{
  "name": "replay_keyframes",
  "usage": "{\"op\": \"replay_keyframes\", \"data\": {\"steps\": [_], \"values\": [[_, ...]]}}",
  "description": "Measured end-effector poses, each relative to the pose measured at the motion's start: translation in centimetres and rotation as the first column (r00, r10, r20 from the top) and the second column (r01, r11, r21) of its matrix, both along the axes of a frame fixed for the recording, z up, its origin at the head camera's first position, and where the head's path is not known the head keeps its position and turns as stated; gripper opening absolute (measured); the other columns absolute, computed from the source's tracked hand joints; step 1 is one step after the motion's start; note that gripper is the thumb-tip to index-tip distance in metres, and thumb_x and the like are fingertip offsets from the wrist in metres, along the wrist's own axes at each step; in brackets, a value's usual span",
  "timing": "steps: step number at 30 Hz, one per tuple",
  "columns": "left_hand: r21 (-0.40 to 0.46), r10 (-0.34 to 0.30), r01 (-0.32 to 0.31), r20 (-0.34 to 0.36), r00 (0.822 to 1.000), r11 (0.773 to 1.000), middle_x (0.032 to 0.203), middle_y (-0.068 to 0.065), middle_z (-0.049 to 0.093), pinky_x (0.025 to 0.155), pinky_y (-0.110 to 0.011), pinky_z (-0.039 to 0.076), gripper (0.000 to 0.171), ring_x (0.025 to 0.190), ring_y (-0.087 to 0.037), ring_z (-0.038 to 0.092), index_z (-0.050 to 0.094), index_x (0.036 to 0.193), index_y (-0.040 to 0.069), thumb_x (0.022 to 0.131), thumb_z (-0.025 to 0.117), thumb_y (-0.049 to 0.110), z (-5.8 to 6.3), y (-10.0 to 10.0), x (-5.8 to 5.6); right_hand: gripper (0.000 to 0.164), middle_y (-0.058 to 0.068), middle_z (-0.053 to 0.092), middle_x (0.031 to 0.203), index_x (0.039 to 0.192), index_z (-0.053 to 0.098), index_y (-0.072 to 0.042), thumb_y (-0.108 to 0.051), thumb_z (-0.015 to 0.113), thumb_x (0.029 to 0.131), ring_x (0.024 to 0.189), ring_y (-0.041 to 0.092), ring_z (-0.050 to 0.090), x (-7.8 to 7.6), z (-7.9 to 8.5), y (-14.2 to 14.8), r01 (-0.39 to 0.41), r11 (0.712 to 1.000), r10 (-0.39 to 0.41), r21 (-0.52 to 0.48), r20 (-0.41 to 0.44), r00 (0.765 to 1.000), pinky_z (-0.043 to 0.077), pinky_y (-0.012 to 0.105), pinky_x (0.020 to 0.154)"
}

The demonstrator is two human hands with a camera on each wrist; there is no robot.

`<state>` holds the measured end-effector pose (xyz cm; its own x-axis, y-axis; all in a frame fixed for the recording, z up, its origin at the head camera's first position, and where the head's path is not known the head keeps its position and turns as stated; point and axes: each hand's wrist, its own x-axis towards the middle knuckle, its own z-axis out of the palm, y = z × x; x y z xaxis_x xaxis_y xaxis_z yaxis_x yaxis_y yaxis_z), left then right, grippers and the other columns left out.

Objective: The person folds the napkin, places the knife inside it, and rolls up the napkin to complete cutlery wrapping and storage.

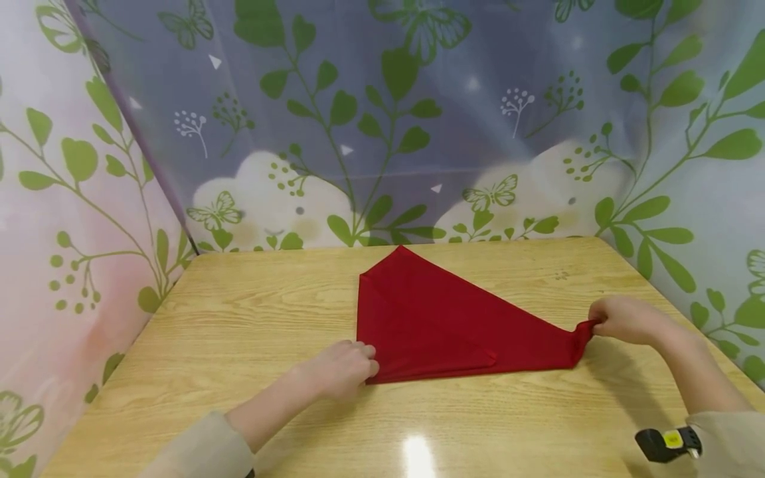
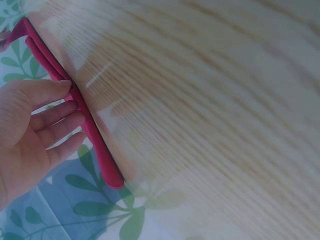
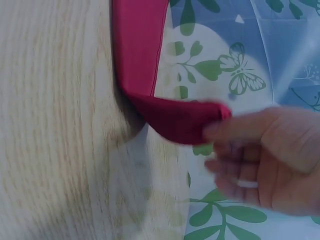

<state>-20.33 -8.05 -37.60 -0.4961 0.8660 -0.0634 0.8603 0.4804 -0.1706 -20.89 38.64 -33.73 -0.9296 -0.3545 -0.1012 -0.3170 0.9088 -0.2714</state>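
Note:
A folded red cloth (image 1: 436, 312) lies on the table, wide at its left end and narrowing toward the right. My left hand (image 1: 343, 368) rests at its near left corner. In the left wrist view, fairly straight fingers (image 2: 60, 116) touch the cloth's edge, with a gap between them and the thumb. Over on the right, my right hand (image 1: 624, 320) pinches the narrow end, which is lifted and bent up off the wood. The right wrist view shows this raised end (image 3: 180, 120) held between thumb and fingertips, the other fingers loosely bent.
The light wood table (image 1: 269, 292) reaches back to a hanging backdrop (image 1: 382, 133) printed with leaves and butterflies, which also covers both sides. A black strap with a yellow label (image 1: 669, 441) sits at the right sleeve.

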Motion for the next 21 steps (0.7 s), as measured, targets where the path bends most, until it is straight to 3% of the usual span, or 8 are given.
{"op": "replay_keyframes", "data": {"steps": [6,9,15,21], "values": [[-0.002,0.009,-0.009,0.008,1.000,1.000,0.068,0.004,0.045,0.055,-0.021,0.034,0.010,0.062,-0.012,0.042,0.062,0.074,0.015,0.078,0.065,0.006,0.0,-0.1,-0.1,0.003,-0.004,0.057,0.075,0.081,0.062,-0.008,-0.009,0.063,0.083,0.066,0.011,0.046,-0.2,0.9,-1.8,0.003,0.991,0.001,-0.137,0.035,0.999,0.039,0.028,0.058],[0.002,0.018,-0.018,0.019,1.000,1.000,0.068,0.004,0.044,0.055,-0.021,0.033,0.011,0.062,-0.012,0.041,0.061,0.073,0.015,0.077,0.065,0.006,-0.1,-0.1,-0.1,0.004,-0.002,0.057,0.081,0.084,0.062,-0.006,-0.009,0.064,0.084,0.069,0.011,0.050,-0.1,1.6,-2.9,-0.003,0.983,0.004,-0.184,0.005,1.000,0.043,0.028,0.059],[0.000,0.008,-0.008,0.002,1.000,1.000,0.068,0.004,0.044,0.055,-0.021,0.033,0.012,0.062,-0.013,0.042,0.060,0.073,0.016,0.076,0.066,0.006,-0.3,-0.2,-0.1,0.004,-0.006,0.059,0.080,0.084,0.063,-0.010,-0.011,0.067,0.084,0.073,0.009,0.055,0.2,2.6,-5.0,-0.042,0.980,0.022,-0.195,-0.105,0.994,0.045,0.028,0.062],[0.003,-0.007,0.007,-0.003,1.000,1.000,0.068,0.004,0.045,0.055,-0.020,0.034,0.010,0.062,-0.012,0.044,0.061,0.074,0.016,0.077,0.067,0.007,-0.1,-0.2,-0.1,0.004,-0.008,0.059,0.077,0.084,0.064,-0.011,-0.013,0.067,0.084,0.072,0.007,0.055,0.1,2.9,-6.5,-0.083,0.976,0.055,-0.204,-0.140,0.989,0.045,0.028,0.061]]}}
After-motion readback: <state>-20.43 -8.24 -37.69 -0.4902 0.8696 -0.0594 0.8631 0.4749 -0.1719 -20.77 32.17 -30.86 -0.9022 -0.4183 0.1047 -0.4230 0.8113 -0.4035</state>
